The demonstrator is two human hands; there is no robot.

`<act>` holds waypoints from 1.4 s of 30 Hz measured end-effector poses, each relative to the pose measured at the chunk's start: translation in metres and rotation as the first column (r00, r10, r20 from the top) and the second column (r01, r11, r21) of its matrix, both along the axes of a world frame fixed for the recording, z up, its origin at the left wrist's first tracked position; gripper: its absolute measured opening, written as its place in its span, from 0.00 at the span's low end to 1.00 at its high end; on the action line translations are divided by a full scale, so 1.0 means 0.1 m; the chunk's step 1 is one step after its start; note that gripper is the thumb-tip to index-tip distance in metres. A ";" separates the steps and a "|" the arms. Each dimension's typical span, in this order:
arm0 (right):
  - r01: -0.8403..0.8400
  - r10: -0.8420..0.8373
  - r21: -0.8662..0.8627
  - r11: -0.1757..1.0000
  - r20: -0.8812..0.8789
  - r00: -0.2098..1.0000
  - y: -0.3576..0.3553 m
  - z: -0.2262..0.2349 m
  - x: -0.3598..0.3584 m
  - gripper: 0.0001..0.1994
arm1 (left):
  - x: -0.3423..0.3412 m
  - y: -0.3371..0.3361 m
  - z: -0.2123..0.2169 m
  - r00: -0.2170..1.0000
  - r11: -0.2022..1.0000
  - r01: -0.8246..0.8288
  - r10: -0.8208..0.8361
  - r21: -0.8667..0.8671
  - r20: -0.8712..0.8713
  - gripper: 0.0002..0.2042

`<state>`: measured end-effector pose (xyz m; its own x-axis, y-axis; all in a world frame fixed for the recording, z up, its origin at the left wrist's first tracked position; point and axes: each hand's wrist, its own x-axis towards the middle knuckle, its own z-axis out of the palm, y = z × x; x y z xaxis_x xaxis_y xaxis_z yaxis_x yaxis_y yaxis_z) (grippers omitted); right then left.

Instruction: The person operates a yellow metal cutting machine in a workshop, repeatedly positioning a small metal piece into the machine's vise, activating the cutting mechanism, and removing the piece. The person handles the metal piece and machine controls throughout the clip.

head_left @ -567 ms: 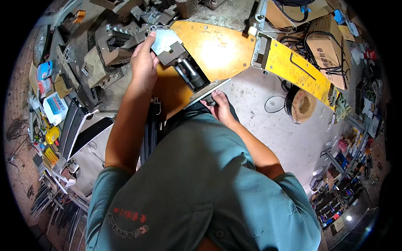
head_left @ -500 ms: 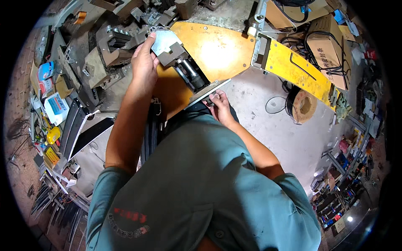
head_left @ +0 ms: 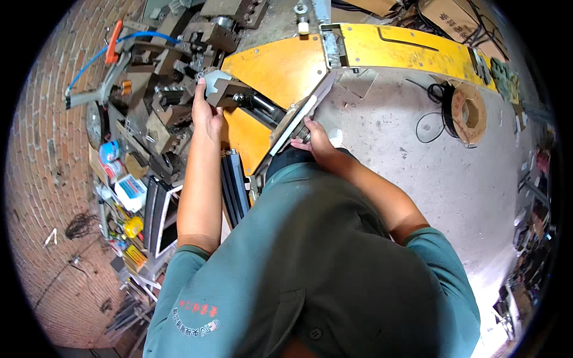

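My left hand (head_left: 208,119) is closed, thumb up, at the edge of a pale flat metal piece (head_left: 213,81), which lies against a dark notched steel block (head_left: 233,93) on a machine's yellow table (head_left: 280,62). Behind that block a round steel shaft (head_left: 267,107) runs along a slot in the table. At the table's near edge, my right hand (head_left: 319,143) curls its fingers round a grey metal knob (head_left: 303,132), partly hidden by the fingers. A light metal strip (head_left: 301,116) borders the table just above this hand.
A yellow arm (head_left: 412,48) extends right from the table. On the floor to the right stands a cardboard reel (head_left: 468,113) with black cable. Steel blocks (head_left: 161,131) and a blue hose (head_left: 146,34) crowd the left, near bottles, a white container (head_left: 130,192) and a brick wall (head_left: 48,149).
The view has turned and shifted, so the table sits further left and more brick wall shows. Both hands keep their places at the metal piece and the knob.
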<state>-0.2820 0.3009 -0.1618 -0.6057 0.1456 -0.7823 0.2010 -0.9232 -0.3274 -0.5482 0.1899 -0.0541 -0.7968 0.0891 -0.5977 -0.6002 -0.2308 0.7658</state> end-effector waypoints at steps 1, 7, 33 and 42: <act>0.020 -0.016 0.072 0.997 -0.064 0.998 -0.03 -0.15 0.00 0.22 | 0.02 0.06 0.04 1.000 1.000 0.004 -0.004 -0.010 -0.002 0.15; 0.127 -0.125 0.026 0.992 -0.067 0.990 0.00 0.05 0.01 0.19 | -0.06 -0.01 -0.08 1.000 1.000 0.028 -0.028 0.006 -0.014 0.16; 0.008 -0.008 0.190 0.982 -0.001 1.000 -0.07 0.12 0.02 0.22 | -0.09 -0.12 -0.14 0.996 0.996 0.088 -0.087 -0.016 0.013 0.13; -0.002 0.008 0.150 0.989 -0.041 0.999 -0.09 -0.01 0.01 0.29 | -0.13 -0.15 -0.18 0.994 0.992 0.113 -0.113 -0.057 0.012 0.13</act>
